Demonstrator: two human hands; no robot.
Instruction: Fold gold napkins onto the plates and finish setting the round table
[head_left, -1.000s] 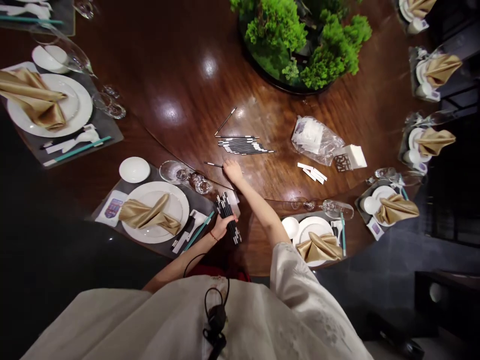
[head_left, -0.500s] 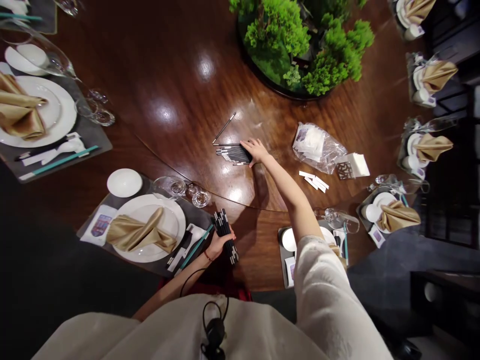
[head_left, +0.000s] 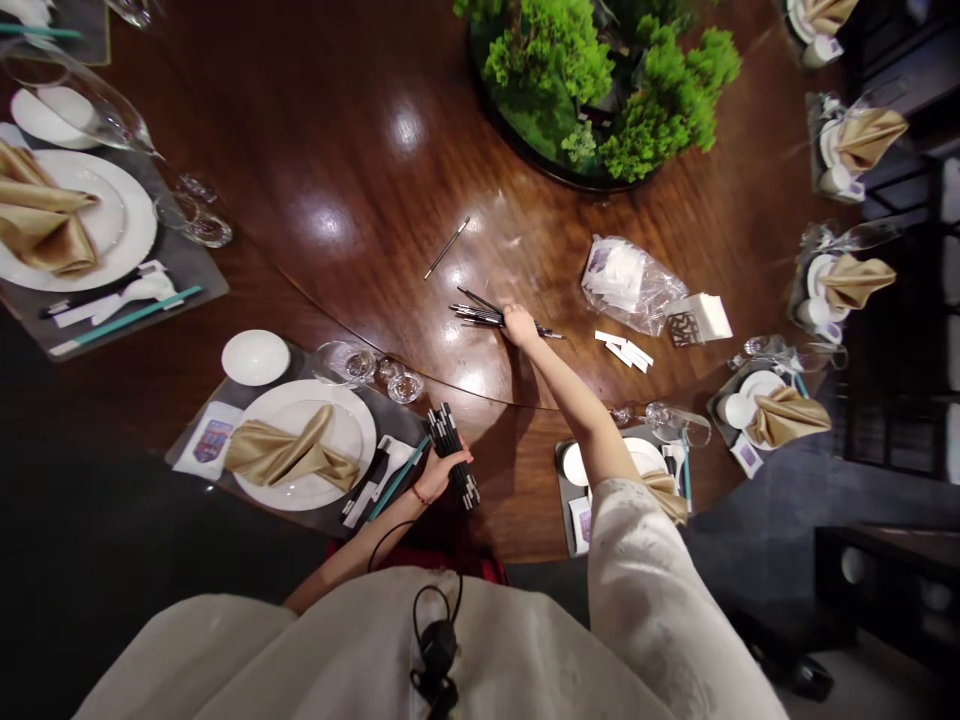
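Our right hand reaches forward over the polished wooden table, the arm nearly straight out of its white sleeve. Its fingers are drawn together and come down on a loose handful of black chopsticks, which fan out just under and ahead of the palm. We cannot tell whether they pinch any of the sticks or only touch them.

Our left hand sits low, near the table's edge, closed around a thick bundle of black chopsticks, which tilts up and away from us. The work at this moment lies at the loose sticks under the right hand, with the bundle gripped close to us.

A thin single stick lies apart, beyond the right hand. Further right of that hand are a clear plastic bag and some white paper strips. Just beside the left hand, a gold napkin rests on a white plate.
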